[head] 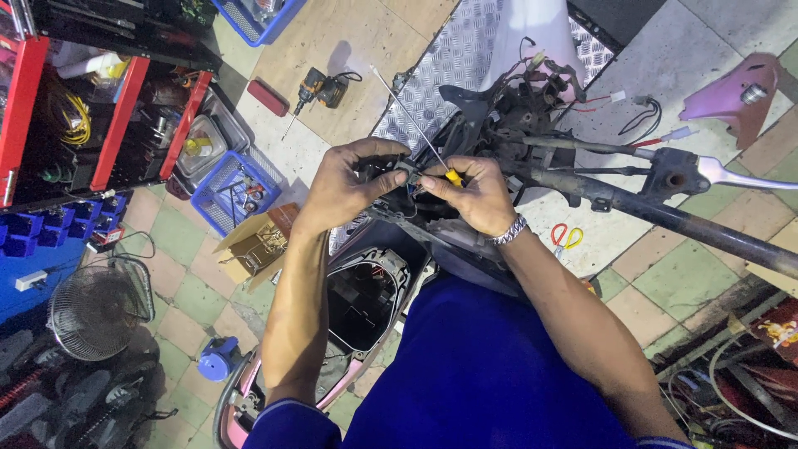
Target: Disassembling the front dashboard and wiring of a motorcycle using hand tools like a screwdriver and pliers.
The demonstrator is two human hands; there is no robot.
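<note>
Head view: left hand (345, 187) pinches a small dark connector (406, 170) on the stripped scooter handlebar (665, 214). Right hand (470, 193), just beside it, grips a yellow-handled screwdriver (416, 129), shaft angled up-left away from both hands; red-yellow scissors (565, 236) lie on floor right of right wrist.

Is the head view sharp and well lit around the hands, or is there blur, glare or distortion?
In the head view, the left hand and right hand are sharp and evenly lit; the screwdriver shaft shines slightly; the drill casts a short shadow on the floor; the wide lens bends the edges, and the fan corner is dimmer.
</note>
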